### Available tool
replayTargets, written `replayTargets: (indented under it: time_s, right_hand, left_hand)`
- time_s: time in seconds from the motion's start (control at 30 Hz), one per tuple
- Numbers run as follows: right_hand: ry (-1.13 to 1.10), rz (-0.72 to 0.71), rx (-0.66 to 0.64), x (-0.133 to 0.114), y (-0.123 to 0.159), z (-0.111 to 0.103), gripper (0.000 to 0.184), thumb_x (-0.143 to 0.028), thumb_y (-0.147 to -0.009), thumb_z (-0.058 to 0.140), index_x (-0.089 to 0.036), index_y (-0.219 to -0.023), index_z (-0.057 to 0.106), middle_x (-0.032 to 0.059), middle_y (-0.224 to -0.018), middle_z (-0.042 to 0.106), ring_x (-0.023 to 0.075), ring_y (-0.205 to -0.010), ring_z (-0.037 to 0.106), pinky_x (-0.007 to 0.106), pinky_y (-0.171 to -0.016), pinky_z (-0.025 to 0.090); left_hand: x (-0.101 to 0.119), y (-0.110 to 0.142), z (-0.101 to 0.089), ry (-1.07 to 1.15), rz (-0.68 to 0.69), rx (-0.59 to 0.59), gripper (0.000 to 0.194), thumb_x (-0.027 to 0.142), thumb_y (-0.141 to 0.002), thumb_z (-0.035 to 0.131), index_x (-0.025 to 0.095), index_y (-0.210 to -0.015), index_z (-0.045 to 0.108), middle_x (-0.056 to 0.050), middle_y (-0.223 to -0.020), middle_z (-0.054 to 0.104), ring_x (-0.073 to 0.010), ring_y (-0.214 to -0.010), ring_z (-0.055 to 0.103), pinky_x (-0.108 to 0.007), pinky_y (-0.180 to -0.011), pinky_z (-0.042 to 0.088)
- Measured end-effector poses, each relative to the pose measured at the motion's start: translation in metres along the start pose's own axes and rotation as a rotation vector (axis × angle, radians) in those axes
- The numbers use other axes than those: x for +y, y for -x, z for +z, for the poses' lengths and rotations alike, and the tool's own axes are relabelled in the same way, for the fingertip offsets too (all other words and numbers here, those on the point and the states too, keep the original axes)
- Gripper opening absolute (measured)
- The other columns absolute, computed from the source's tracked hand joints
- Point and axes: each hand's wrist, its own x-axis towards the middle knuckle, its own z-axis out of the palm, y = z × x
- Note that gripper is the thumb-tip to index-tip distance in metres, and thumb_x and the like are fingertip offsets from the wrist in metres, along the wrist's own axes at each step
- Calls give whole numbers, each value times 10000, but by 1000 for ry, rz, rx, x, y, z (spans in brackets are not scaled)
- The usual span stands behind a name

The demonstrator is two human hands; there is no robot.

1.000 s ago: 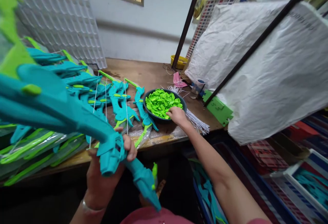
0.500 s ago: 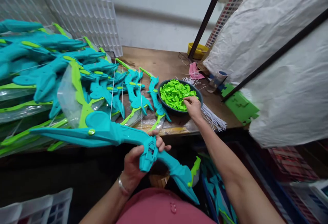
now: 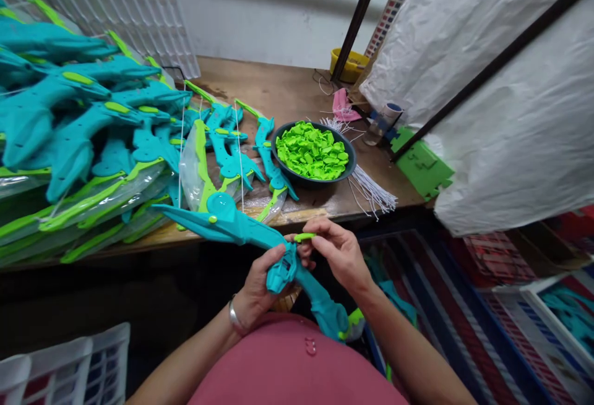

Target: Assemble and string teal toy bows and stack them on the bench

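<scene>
Brown workbench [image 3: 278, 86] stands along the pale wall. Right hand [image 3: 346, 256] pinches one small green piece [image 3: 304, 238] between thumb and fingers. The piece lies nearly crosswise, its free end toward the teal bow [image 3: 245, 229]; whether they touch, I cannot tell. Left hand [image 3: 260, 278] is closed around the bow's middle, and the bow slants from far left to near right. Its open hollow [image 3: 286, 264] is just beside the piece, leftward and nearer the body. Farther out is the dark bowl [image 3: 301, 180] with similar pieces.

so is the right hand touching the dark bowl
Apart. The head view shows the front strip of the table lying between the right hand and the dark bowl.
</scene>
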Motion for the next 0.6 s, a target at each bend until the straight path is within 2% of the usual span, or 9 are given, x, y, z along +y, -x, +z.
replayTargets:
  time_s: [0.1, 0.17, 0.23, 0.3, 0.4, 0.47, 0.6]
  right_hand:
    - [60, -41, 39, 0, 15, 2, 165, -328, -884, 755, -196, -832, 670, 47, -1065, 636, 110, -611, 667, 250, -528, 584]
    - [148, -91, 76, -2, 23, 1, 145, -302, -886, 758, -197, -835, 673, 56, -1076, 629, 119, -663, 679, 248, -563, 594]
    - [256, -197, 64, -4, 29, 0, 94, -255, -885, 767, -211, -878, 684, 56, -1050, 661, 157, -795, 702, 274, -666, 616]
    - [354, -346, -32, -6, 32, -1, 86, -217, -886, 774, -224, -910, 691, 49, -1019, 709, 191, -917, 703, 336, -800, 622]
    - [408, -535, -217, -3, 28, -5, 77, -221, -903, 766, -229, -938, 698, 37, -1012, 758, 213, -992, 690, 452, -948, 596]
    - [447, -579, -277, 1, 24, -8, 54, -239, -929, 739, -233, -968, 703, 35, -1043, 774, 221, -1048, 672, 492, -990, 578]
    - [621, -593, -321, 8, 21, -13, 81, -234, -975, 674, -246, -1045, 712, 31, -1142, 775, 232, -1155, 644, 495, -999, 566]
  left_hand:
    - [-2, 3, -2, 13, -31, 47, 307, 349, -842, 762, 136, -1051, 692, -68, -841, 724, -193, -711, 683, -288, -683, 540]
    - [-3, 6, -6, -18, -46, 81, 366, 373, -846, 753, 144, -1122, 675, -84, -891, 738, -221, -749, 704, -310, -686, 553]
    - [-5, 8, -10, -57, -57, 106, 447, 400, -848, 744, 151, -1206, 645, -103, -974, 745, -241, -780, 716, -331, -685, 564]
    - [-8, 8, -11, -59, -58, 120, 482, 407, -814, 776, 146, -1195, 638, -95, -977, 741, -228, -758, 713, -313, -664, 561]
    - [-12, 9, -9, -25, -51, 139, 417, 373, -762, 824, 138, -1061, 653, -46, -857, 718, -196, -704, 695, -283, -653, 552]
    - [-13, 9, -7, -13, -49, 149, 365, 351, -763, 826, 140, -1006, 654, -33, -822, 708, -189, -697, 690, -282, -666, 553]
    - [-13, 13, -6, 4, -59, 169, 328, 313, -759, 838, 148, -980, 659, -30, -834, 714, -180, -713, 684, -276, -683, 549]
